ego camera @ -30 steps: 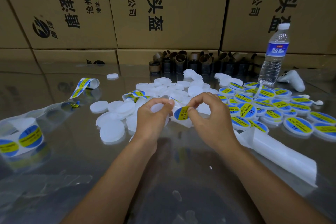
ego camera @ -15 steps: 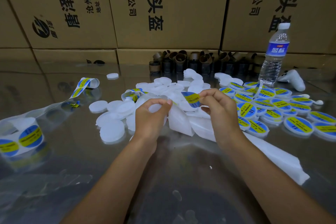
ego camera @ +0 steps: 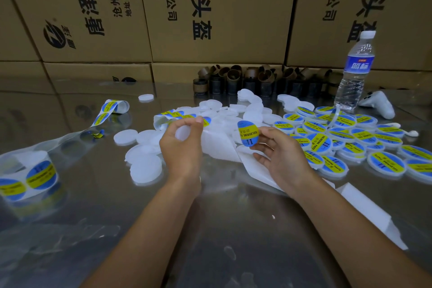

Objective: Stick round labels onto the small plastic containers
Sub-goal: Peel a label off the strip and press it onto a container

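Note:
My right hand (ego camera: pixel 278 156) pinches a round blue and yellow label (ego camera: pixel 247 133), peeled free and held up facing me. My left hand (ego camera: pixel 181 147) grips a small white plastic container (ego camera: pixel 184 132) between thumb and fingers, just left of the label. White backing paper (ego camera: pixel 261 166) trails from under my hands toward the right. Several unlabelled white containers (ego camera: pixel 145 166) lie to the left and behind. Several labelled containers (ego camera: pixel 339 138) are piled on the right.
A label roll (ego camera: pixel 30 177) lies at the far left, a label strip (ego camera: pixel 109 110) behind it. A water bottle (ego camera: pixel 355 72) and a white controller (ego camera: pixel 378 105) stand at the back right. Brown tube cores (ego camera: pixel 257 79) line up before cardboard boxes (ego camera: pixel 210 11). The table (ego camera: pixel 222 229) is reflective metal.
My right hand peeled the label off the backing paper and lifted it up and to the right. The backing paper slid out to the right. My left hand raised the container slightly.

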Tool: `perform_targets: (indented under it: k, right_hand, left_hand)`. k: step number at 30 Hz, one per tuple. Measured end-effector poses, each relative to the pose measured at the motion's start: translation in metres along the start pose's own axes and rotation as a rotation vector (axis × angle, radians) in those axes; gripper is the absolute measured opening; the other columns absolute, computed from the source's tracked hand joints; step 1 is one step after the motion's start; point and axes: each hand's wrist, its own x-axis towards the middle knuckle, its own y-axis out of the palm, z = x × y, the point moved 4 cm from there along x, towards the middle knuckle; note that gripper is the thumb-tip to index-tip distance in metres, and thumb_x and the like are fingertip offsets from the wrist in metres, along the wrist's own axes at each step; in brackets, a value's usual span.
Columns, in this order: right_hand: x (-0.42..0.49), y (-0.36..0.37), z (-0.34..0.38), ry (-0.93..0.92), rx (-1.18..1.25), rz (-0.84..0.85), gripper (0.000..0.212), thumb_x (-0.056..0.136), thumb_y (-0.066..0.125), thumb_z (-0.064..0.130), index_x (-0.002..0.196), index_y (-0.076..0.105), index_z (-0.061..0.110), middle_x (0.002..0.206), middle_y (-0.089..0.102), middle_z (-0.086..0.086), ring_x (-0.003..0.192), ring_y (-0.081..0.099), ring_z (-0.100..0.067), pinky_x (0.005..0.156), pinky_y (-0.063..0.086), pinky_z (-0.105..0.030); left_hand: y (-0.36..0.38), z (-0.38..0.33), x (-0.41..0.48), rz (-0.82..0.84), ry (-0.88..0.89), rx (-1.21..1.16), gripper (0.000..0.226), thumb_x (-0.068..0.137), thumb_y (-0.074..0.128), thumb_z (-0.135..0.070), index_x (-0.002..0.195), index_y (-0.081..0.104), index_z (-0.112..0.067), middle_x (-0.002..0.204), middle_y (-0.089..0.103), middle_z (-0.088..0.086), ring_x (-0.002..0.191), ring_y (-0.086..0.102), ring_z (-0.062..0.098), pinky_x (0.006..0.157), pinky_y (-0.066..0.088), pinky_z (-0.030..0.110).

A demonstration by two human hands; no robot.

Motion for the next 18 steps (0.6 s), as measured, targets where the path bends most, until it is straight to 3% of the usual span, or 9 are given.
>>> perform_targets:
  k: [5,8,10,14,18]
  right_hand:
    - [0.0,0.001,0.0,-0.029,-0.077,0.028,0.021,0.087,0.052,0.018,0.074,0.067,0.021,0.074,0.07,0.0,0.071,0.067,-0.011,0.078,0.044,-0.03]
    - [-0.002,0.004,0.0,-0.055,-0.162,0.068,0.022,0.085,0.054,0.019,0.072,0.07,0.023,0.081,0.071,-0.001,0.079,0.07,-0.015,0.081,0.043,-0.03]
    - [-0.002,0.005,-0.001,-0.065,-0.166,0.071,0.02,0.084,0.054,0.018,0.074,0.07,0.023,0.08,0.072,0.0,0.08,0.07,-0.015,0.082,0.043,-0.03]
    - [-0.001,0.003,0.002,-0.06,-0.01,-0.005,0.014,0.088,0.052,0.017,0.087,0.066,0.016,0.077,0.071,0.0,0.075,0.07,-0.015,0.075,0.047,-0.028]
    - [-0.004,0.003,0.011,-0.078,0.198,-0.131,0.015,0.091,0.052,0.019,0.08,0.062,0.02,0.065,0.067,0.007,0.061,0.064,-0.006,0.069,0.043,-0.026]
  left_hand:
    - [-0.008,-0.013,0.002,-0.114,0.098,-0.059,0.018,0.082,0.071,-0.029,0.068,0.06,-0.03,0.092,0.071,0.006,0.088,0.064,0.014,0.08,0.051,0.023]
    - [-0.011,-0.018,0.004,-0.147,0.121,-0.092,0.019,0.084,0.07,-0.029,0.069,0.059,-0.029,0.072,0.069,-0.011,0.07,0.062,0.001,0.069,0.05,0.018]
    - [-0.006,-0.018,0.003,-0.057,0.041,-0.167,0.016,0.086,0.068,-0.028,0.073,0.061,-0.023,0.063,0.066,-0.013,0.061,0.062,0.0,0.059,0.048,0.015]
    - [0.017,-0.006,-0.007,0.304,-0.309,-0.422,0.026,0.089,0.057,-0.037,0.081,0.062,-0.013,0.07,0.07,0.001,0.066,0.069,0.016,0.061,0.057,0.025]
    - [0.025,0.001,-0.014,0.4,-0.466,-0.464,0.04,0.09,0.051,-0.048,0.086,0.062,-0.011,0.072,0.073,0.005,0.068,0.072,0.02,0.063,0.06,0.03]
